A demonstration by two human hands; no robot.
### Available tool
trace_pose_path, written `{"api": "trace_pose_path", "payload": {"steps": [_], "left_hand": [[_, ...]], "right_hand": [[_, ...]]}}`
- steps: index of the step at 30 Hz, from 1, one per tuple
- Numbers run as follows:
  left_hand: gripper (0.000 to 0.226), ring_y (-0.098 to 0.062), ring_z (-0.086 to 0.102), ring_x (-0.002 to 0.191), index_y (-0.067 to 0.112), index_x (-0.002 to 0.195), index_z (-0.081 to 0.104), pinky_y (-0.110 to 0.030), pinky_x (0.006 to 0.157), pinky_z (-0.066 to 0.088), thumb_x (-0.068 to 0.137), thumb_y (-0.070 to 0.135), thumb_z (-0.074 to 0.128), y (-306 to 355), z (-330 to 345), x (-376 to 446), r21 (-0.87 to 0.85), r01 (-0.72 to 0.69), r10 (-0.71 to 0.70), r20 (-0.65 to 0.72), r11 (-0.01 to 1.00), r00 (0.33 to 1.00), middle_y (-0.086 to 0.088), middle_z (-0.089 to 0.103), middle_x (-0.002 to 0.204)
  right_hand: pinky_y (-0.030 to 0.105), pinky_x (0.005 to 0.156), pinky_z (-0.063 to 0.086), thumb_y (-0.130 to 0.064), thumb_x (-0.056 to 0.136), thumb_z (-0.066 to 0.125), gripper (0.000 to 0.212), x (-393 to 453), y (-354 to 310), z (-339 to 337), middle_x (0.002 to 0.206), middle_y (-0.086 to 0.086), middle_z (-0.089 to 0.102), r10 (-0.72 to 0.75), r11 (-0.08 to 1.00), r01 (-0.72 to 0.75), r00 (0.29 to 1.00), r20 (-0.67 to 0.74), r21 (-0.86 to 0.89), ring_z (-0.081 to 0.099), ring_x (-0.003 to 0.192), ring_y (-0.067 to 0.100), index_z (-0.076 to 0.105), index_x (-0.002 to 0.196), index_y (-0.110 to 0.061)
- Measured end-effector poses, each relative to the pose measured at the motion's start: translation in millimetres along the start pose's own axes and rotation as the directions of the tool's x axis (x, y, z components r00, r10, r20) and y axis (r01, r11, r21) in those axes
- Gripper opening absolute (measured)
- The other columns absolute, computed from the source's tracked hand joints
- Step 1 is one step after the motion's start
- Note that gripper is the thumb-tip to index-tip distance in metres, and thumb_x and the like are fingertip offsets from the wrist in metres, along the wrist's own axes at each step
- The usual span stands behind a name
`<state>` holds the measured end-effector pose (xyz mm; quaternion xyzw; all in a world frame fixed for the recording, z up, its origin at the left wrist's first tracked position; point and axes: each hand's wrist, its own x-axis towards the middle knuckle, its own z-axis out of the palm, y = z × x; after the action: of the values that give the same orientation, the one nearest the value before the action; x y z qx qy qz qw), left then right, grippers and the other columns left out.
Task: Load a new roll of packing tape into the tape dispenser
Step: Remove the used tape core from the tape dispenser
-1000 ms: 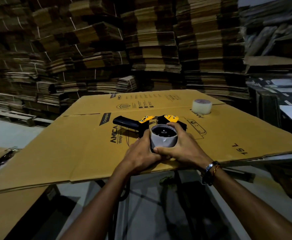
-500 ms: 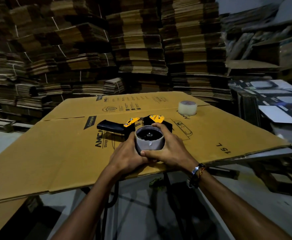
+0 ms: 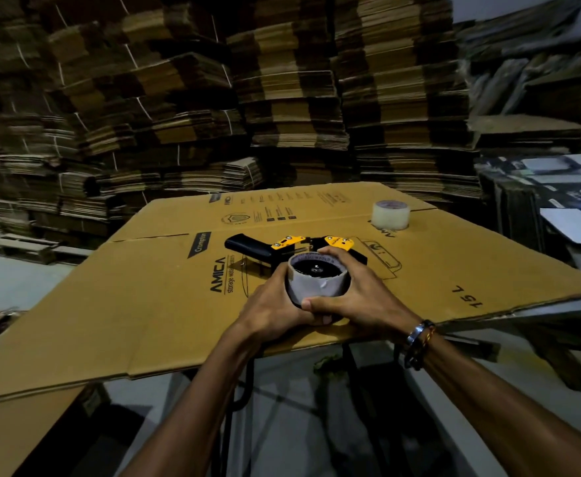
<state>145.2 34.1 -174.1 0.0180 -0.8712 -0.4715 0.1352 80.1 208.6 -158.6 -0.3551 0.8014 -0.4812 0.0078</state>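
Observation:
A black and yellow tape dispenser (image 3: 265, 247) lies on its side on a flattened cardboard sheet (image 3: 144, 297). On its hub sits a grey cardboard core (image 3: 318, 282) with a dark centre. My left hand (image 3: 275, 304) grips the core from the left. Curled round it from the right is my right hand (image 3: 354, 297), fingers over the far rim and thumb on the near side. A full roll of clear packing tape (image 3: 390, 215) stands at the far right of the sheet, away from both hands.
High stacks of flattened cartons (image 3: 282, 98) fill the background. Printed boxes and white sheets (image 3: 557, 201) lie at the right. The cardboard sheet overhangs a dark frame, with grey floor (image 3: 13, 280) at the left.
Both hands keep their grip on the grey core at the dispenser. The view has shifted sideways and tilted slightly; the objects on the sheet stay in place.

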Motion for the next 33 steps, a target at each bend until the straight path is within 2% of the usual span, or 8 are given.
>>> {"api": "trace_pose_path", "payload": {"steps": [8,15,20,25,28,33], "left_hand": [[0.100,-0.014,0.064,0.114,0.048,0.128,0.047,-0.045,0.098,0.054,0.041,0.047,0.098,-0.9,-3.0,-0.6,-0.094,0.016,-0.015,0.007,0.995,1.000,0.015,0.066,0.121],[0.097,-0.018,0.066,0.108,0.039,0.126,0.043,-0.047,0.093,0.057,0.043,0.050,0.094,2.0,-0.9,-4.0,-0.101,0.042,-0.045,-0.024,0.994,0.999,0.011,0.064,0.120],[0.103,-0.017,0.065,0.109,0.036,0.131,0.039,-0.048,0.094,0.056,0.043,0.051,0.092,4.0,-0.7,-6.5,-0.116,0.033,-0.038,-0.042,0.993,0.998,0.012,0.063,0.121],[0.098,-0.020,0.065,0.109,0.038,0.129,0.040,-0.049,0.094,0.055,0.045,0.055,0.089,2.8,-0.4,-6.6,-0.058,0.026,-0.028,-0.035,0.998,0.999,0.010,0.065,0.121],[0.095,-0.023,0.065,0.111,0.039,0.128,0.042,-0.050,0.094,0.054,0.046,0.060,0.086,1.6,1.6,-5.7,0.023,0.000,0.001,-0.053,1.000,0.999,0.010,0.065,0.122],[0.096,-0.024,0.064,0.114,0.038,0.133,0.037,-0.048,0.097,0.053,0.052,0.061,0.081,-2.1,3.1,-3.1,0.091,0.002,0.002,-0.050,0.996,0.999,0.008,0.065,0.124]], "right_hand": [[0.040,0.104,0.052,-0.039,0.062,0.092,0.088,3.0,0.5,-2.8,0.130,-0.012,0.062,0.013,0.994,-0.019,0.998,0.054,0.112,0.061,0.119,0.007,0.047,0.137,-0.034],[0.040,0.106,0.051,-0.033,0.065,0.092,0.089,-0.3,-5.8,-0.2,0.135,-0.007,0.057,0.033,0.987,-0.034,0.999,0.010,0.159,0.057,0.123,0.010,0.045,0.140,-0.029],[0.030,0.101,0.052,-0.022,0.070,0.090,0.075,-2.7,-12.9,1.6,0.124,-0.018,0.058,0.028,0.984,-0.026,1.000,-0.010,0.178,0.058,0.115,0.002,0.048,0.131,-0.032],[0.017,0.096,0.049,-0.026,0.069,0.091,0.075,-2.8,-11.1,4.3,0.121,-0.024,0.058,-0.007,0.993,0.011,0.999,-0.040,0.115,0.057,0.113,-0.006,0.045,0.128,-0.038],[0.023,0.100,0.049,-0.036,0.066,0.091,0.079,-2.3,-7.9,9.2,0.121,-0.024,0.058,-0.034,0.999,0.035,0.997,-0.076,0.016,0.058,0.117,0.002,0.044,0.128,-0.042],[0.034,0.101,0.052,-0.046,0.062,0.089,0.093,-3.8,-8.4,17.1,0.131,-0.007,0.061,-0.055,0.995,0.042,0.989,-0.139,-0.095,0.059,0.119,0.013,0.041,0.141,-0.032]]}}
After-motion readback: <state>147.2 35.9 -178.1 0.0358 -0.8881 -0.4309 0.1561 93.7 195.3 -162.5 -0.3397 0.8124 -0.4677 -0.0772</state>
